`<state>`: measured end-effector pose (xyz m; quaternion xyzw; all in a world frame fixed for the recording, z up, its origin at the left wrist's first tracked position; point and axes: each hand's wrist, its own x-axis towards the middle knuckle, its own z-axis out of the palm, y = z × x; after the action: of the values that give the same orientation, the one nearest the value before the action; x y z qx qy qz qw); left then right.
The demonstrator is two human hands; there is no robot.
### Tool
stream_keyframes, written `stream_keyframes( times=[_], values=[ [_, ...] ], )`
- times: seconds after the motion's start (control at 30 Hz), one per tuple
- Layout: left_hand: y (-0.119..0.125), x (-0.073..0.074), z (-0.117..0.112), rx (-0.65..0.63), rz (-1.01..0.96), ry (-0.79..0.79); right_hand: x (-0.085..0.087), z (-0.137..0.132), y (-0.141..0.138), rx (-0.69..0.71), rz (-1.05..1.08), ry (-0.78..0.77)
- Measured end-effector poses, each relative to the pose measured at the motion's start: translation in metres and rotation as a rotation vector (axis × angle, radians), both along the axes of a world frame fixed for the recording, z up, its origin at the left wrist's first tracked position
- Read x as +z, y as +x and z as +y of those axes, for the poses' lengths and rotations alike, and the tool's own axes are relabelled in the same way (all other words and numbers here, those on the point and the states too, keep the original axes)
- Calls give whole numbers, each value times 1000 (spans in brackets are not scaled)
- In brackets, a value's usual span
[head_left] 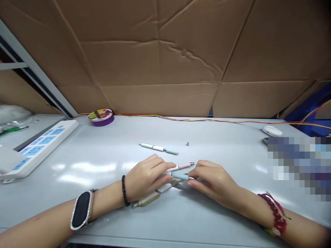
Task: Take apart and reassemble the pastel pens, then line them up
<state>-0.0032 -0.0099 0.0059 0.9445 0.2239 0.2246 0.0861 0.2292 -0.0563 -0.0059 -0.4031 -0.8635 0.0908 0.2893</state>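
Observation:
Between both hands lies a pen with a blue grip (180, 176), held just above the table. My left hand (151, 175) pinches its white barrel end. At the silver tip, the fingers of my right hand (210, 177) close on the pen. Behind it a pink and white pen (185, 165) rests on the table, partly covered by my left fingers. Underneath, a pen with a yellow-green end (147, 199) and another white barrel (164, 187) show in part. Farther back lie a pale green and white pen (158, 148) and a small grey cone-shaped pen tip (187, 144).
A white power strip (49, 144) runs along the left side. At the back left sits a round purple tin (102, 117), near red and yellow wires (160, 117). A white oval case (272, 131) is at the back right, beside a blurred-out patch. Cardboard (155, 69) stands behind the table.

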Motion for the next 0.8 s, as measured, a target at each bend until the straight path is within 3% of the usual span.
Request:
stream_keyframes(
  times=[0.8],
  values=[
    [-1,-5,0,-39,-75,137,1,1,1,-19,-30,-25]
  ],
)
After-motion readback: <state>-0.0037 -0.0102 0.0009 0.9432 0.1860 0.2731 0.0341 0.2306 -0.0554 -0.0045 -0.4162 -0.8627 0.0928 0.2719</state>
